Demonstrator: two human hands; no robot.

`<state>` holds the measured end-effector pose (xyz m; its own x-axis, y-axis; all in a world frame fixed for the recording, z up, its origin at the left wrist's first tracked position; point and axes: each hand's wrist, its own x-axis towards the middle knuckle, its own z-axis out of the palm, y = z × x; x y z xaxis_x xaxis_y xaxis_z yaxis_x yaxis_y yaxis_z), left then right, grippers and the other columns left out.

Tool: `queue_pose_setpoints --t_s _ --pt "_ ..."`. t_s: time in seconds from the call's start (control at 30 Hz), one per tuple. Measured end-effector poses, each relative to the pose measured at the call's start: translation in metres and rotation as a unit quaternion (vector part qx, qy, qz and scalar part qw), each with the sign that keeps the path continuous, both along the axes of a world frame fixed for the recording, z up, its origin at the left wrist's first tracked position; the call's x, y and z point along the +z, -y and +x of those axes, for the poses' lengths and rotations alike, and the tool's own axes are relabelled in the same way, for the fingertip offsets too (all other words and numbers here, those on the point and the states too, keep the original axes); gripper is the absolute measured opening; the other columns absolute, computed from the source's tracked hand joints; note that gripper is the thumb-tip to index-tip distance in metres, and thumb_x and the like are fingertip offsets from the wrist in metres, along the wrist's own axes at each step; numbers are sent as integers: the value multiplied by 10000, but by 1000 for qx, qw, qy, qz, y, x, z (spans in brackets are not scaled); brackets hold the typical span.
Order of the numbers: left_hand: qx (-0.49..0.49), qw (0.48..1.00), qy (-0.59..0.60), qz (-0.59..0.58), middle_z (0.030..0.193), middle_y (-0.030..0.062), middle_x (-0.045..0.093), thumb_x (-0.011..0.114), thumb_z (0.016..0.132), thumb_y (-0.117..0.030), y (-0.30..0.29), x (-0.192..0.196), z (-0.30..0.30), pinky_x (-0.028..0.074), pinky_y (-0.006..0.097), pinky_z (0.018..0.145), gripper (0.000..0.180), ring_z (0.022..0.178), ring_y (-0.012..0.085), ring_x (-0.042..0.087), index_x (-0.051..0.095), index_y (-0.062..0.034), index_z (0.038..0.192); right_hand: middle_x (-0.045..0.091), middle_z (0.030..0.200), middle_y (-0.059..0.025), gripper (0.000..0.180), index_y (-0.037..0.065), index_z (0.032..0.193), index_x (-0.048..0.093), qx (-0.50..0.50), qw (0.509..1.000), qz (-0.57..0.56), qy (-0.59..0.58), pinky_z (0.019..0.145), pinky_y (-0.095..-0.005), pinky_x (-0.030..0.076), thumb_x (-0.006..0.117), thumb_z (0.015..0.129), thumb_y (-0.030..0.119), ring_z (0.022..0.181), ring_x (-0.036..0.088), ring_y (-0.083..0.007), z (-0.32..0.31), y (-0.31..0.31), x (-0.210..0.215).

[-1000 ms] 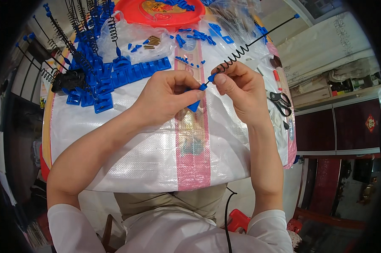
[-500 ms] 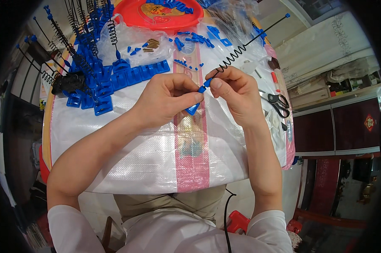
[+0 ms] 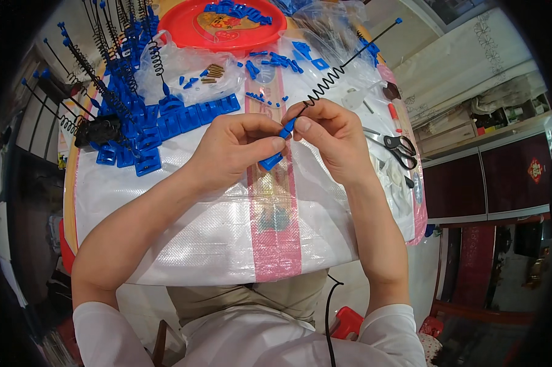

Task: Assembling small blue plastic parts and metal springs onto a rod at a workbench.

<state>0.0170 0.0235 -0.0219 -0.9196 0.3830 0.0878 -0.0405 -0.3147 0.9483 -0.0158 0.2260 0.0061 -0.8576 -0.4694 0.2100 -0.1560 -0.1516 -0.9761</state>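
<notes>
My left hand point(image 3: 239, 150) is closed on a blue plastic base point(image 3: 271, 162), pinching its upper part between thumb and fingers over the table. Thumb and fingertips of my right hand point(image 3: 334, 137) grip a blue end piece point(image 3: 288, 126) at the lower end of a black coiled spring point(image 3: 325, 87). That end piece meets the top of the base; how deep it sits is hidden by my fingers. From the coil a straight black wire slants up and right to a small blue tip point(image 3: 399, 21).
Joined blue bases point(image 3: 196, 113) with upright black springs crowd the left. Behind are a red basin point(image 3: 227, 47), brass pins point(image 3: 213, 73) on a clear bag and loose blue parts point(image 3: 282, 61). Black-handled scissors point(image 3: 400, 151) and a red pen point(image 3: 394, 116) lie right.
The blue end piece on the spring has come down against the blue base, closing the small gap between them. Both hands appear slightly further left.
</notes>
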Motion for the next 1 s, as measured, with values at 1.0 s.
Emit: queue_pose_setpoints --t_s 1.0 --pt "-19 1000 -5 -2 976 95 710 680 905 -114 4 -1 -1 527 285 830 236 898 148 677 665 25 1095 683 941 -55 119 -29 965 656 -4 1000 12 -5 759 -234 510 675 909 74 834 618 -89 1 1 1"
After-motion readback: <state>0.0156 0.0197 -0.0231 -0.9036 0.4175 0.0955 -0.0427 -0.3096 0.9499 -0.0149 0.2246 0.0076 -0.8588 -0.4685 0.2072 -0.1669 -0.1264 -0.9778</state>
